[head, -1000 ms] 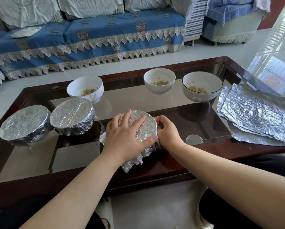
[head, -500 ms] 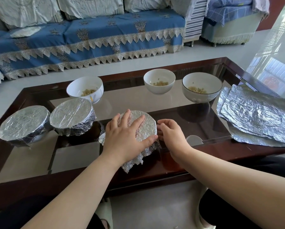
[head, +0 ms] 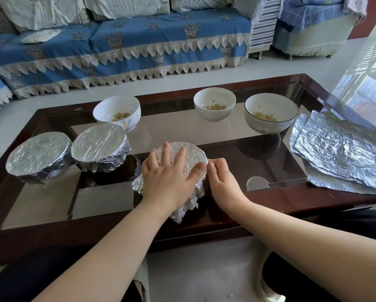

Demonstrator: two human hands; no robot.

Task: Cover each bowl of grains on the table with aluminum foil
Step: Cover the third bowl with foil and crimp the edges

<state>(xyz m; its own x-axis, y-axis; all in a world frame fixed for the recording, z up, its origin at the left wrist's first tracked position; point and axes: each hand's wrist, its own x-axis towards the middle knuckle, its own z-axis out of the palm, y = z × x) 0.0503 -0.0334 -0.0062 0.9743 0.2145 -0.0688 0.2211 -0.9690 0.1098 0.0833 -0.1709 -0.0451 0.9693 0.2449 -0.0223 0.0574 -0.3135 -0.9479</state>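
Left hand (head: 167, 177): fingers spread and straight, palm pressed flat on the foil top of the foil-covered bowl (head: 189, 153) at the near middle of the table (head: 51, 214). Right hand (head: 223, 184): fingers curled together against the right side of the same bowl, at the foil's edge; whether they pinch the foil cannot be told.

This bowl's foil is smooth and taut across the top, crumpled down the sides, with a loose ragged flap hanging toward the near edge.

Count: three bowls covered in all, the other two (head: 38, 156) (head: 100, 147) standing side by side at the left, touching or nearly so. Three white bowls uncovered (head: 117, 112) (head: 214, 103) (head: 271, 113) along the far side, each holding a small amount of yellowish grain. One stack of loose foil sheets (head: 339, 151) at the right end of the table; sheet number cannot be told
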